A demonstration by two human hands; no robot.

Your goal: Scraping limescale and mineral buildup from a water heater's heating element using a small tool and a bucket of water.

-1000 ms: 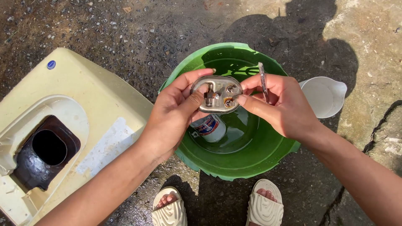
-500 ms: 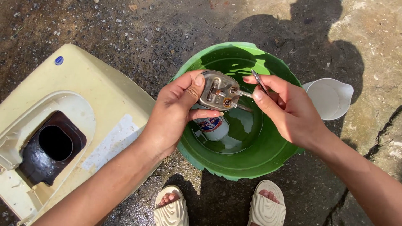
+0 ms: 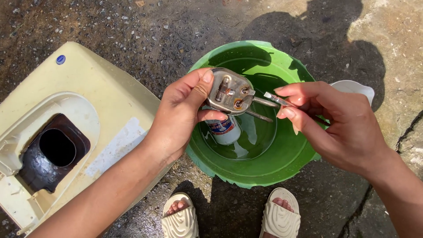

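Your left hand point(image 3: 183, 117) is closed around a grey metal plate point(image 3: 230, 93), thumb on its top edge and fingers behind it, and you hold it tilted above a green basin point(image 3: 264, 169). Two metal rods point(image 3: 260, 110) stick out of the plate toward your right side. Your right hand point(image 3: 335, 123) pinches a thin tool point(image 3: 275, 98) between thumb and fingertips; its pale tip sits just beside the plate's edge, near the fittings on the face. The basin holds shallow water and a small bottle point(image 3: 224, 129) lying under the plate. To your left rests a cream plastic housing point(image 3: 88, 110) with a dark round hole in it, so the plate appears to be out of the housing already. The plate's face looks mostly bare metal with some brownish marks left, so the cleaning or scraping seems only partly done. A white scoop point(image 3: 357, 89) peeks from behind your right hand.
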